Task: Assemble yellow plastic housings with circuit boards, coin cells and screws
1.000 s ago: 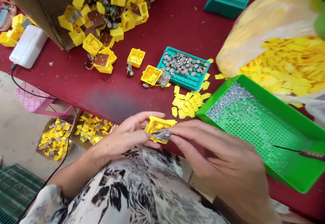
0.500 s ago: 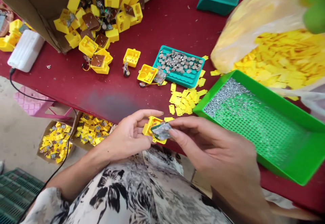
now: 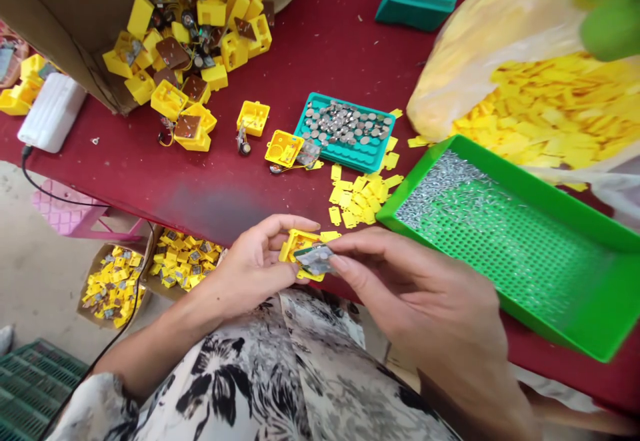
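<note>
My left hand (image 3: 260, 254) is closed around a small open yellow plastic case (image 3: 293, 246), its hollow side facing up. Between the thumb and fingertips of my right hand (image 3: 400, 281) is a small circuit board (image 3: 315, 259) with a greyish, shiny face, tilted over the case's opening. The board partly covers the inside of the case, so I cannot tell whether the two touch. Past my hands on the table lie another yellow case (image 3: 284, 148) with its board beside it, and a teal tray (image 3: 345, 160) holding silvery button cells (image 3: 345, 121).
Small yellow covers (image 3: 357, 198) lie loose beyond my hands. A green basket (image 3: 560, 228) of screws stands on the right, near a bag of yellow pieces (image 3: 550, 108). A cardboard box (image 3: 55, 14) spills yellow cases at the back left. A white power bank (image 3: 53, 113) trails a black cable.
The board in my right hand has tilted slightly and shifted a little over the yellow case. My left thumb has moved closer to the board. The whole view has shifted slightly.
</note>
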`<control>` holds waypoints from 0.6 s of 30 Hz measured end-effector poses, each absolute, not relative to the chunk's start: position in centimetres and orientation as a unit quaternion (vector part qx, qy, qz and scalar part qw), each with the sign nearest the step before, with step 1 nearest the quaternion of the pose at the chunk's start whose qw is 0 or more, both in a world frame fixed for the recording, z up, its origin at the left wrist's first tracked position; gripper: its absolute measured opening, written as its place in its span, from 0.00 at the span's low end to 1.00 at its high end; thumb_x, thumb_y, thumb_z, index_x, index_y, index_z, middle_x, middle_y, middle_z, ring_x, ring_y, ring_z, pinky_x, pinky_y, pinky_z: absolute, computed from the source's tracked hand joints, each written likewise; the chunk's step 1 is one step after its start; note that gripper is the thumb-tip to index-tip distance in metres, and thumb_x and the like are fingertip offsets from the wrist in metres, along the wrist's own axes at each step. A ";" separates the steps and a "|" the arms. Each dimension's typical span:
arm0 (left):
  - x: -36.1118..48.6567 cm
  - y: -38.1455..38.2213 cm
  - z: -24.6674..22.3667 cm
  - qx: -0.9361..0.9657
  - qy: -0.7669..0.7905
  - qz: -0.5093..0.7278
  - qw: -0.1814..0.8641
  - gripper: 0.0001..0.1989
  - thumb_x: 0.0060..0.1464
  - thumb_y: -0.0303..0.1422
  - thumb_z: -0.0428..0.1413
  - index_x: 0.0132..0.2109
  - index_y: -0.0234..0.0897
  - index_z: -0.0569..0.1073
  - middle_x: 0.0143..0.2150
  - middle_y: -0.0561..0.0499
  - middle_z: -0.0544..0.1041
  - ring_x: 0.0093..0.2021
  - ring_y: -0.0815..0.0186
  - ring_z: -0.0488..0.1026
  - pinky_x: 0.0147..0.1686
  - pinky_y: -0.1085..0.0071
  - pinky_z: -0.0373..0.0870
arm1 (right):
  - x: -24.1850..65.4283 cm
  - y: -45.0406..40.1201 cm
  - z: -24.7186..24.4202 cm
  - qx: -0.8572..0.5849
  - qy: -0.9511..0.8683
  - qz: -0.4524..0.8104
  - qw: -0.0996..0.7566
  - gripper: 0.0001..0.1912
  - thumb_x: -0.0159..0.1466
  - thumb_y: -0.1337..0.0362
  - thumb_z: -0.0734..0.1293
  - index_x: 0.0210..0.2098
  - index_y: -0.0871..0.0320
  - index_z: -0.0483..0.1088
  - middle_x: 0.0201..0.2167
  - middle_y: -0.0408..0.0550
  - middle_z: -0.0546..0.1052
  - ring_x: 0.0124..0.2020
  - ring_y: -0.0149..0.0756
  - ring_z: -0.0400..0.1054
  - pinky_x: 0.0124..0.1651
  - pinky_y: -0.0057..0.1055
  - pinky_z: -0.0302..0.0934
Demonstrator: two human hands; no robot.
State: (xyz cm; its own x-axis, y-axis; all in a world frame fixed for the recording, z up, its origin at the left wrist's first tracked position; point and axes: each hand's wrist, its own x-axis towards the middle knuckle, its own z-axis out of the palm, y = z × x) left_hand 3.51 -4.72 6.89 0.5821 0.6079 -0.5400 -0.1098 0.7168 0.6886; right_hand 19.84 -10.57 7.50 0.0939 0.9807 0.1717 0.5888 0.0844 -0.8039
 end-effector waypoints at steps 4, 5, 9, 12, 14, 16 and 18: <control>3.6 -4.6 7.0 0.285 0.408 0.210 0.842 0.19 0.44 0.21 0.62 0.46 0.36 0.73 0.36 0.52 0.77 0.32 0.72 0.72 0.37 0.74 0.69 | 19.9 -10.5 7.7 -0.606 -0.655 0.239 0.383 0.07 0.63 0.72 0.67 0.35 0.53 0.72 0.31 0.40 0.79 0.32 0.30 0.74 0.35 0.27 0.69; 3.6 -4.6 7.0 0.280 0.407 0.209 0.844 0.20 0.44 0.21 0.62 0.46 0.36 0.73 0.36 0.53 0.77 0.32 0.72 0.72 0.37 0.73 0.69 | 19.9 -10.5 7.7 -0.596 -0.665 0.240 0.381 0.07 0.63 0.73 0.67 0.35 0.53 0.72 0.31 0.40 0.79 0.32 0.29 0.74 0.35 0.27 0.69; 3.5 -4.7 7.0 0.305 0.393 0.206 0.843 0.24 0.42 0.20 0.61 0.49 0.37 0.74 0.38 0.53 0.78 0.36 0.70 0.74 0.41 0.72 0.68 | 20.3 -10.2 8.1 -0.549 -0.708 0.248 0.368 0.09 0.63 0.76 0.66 0.36 0.56 0.73 0.33 0.42 0.79 0.33 0.27 0.73 0.36 0.23 0.68; 3.2 -4.9 7.0 0.339 0.376 0.206 0.837 0.27 0.41 0.17 0.58 0.51 0.38 0.74 0.42 0.52 0.79 0.42 0.68 0.75 0.45 0.72 0.67 | 20.5 -10.0 8.3 -0.536 -0.725 0.240 0.358 0.09 0.63 0.77 0.65 0.37 0.58 0.73 0.33 0.44 0.78 0.33 0.26 0.73 0.36 0.22 0.67; 3.1 -5.0 6.9 0.354 0.373 0.207 0.833 0.29 0.40 0.16 0.56 0.52 0.38 0.74 0.45 0.51 0.79 0.45 0.67 0.75 0.46 0.71 0.67 | 20.4 -9.9 8.4 -0.532 -0.735 0.234 0.349 0.08 0.63 0.76 0.65 0.36 0.59 0.73 0.32 0.45 0.78 0.34 0.27 0.73 0.35 0.22 0.67; 3.0 -5.1 7.0 0.364 0.370 0.207 0.829 0.30 0.40 0.15 0.55 0.52 0.38 0.74 0.47 0.50 0.79 0.47 0.66 0.75 0.48 0.71 0.67 | 20.4 -9.8 8.4 -0.529 -0.740 0.233 0.344 0.08 0.64 0.76 0.65 0.35 0.60 0.73 0.32 0.45 0.78 0.34 0.28 0.74 0.34 0.23 0.67; 2.9 -5.1 7.1 0.363 0.368 0.207 0.831 0.30 0.40 0.15 0.54 0.53 0.38 0.74 0.47 0.50 0.79 0.48 0.65 0.75 0.49 0.69 0.67 | 20.3 -9.8 8.5 -0.530 -0.737 0.237 0.345 0.08 0.64 0.76 0.65 0.35 0.60 0.74 0.31 0.44 0.78 0.33 0.28 0.74 0.33 0.23 0.66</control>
State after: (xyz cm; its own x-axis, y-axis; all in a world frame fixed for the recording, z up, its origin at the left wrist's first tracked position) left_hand 2.91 -5.13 7.07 0.6438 0.6110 -0.4607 -0.0773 0.6509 0.7552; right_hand 20.31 -9.78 8.45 -0.1998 0.9455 0.2571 0.6188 0.3252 -0.7150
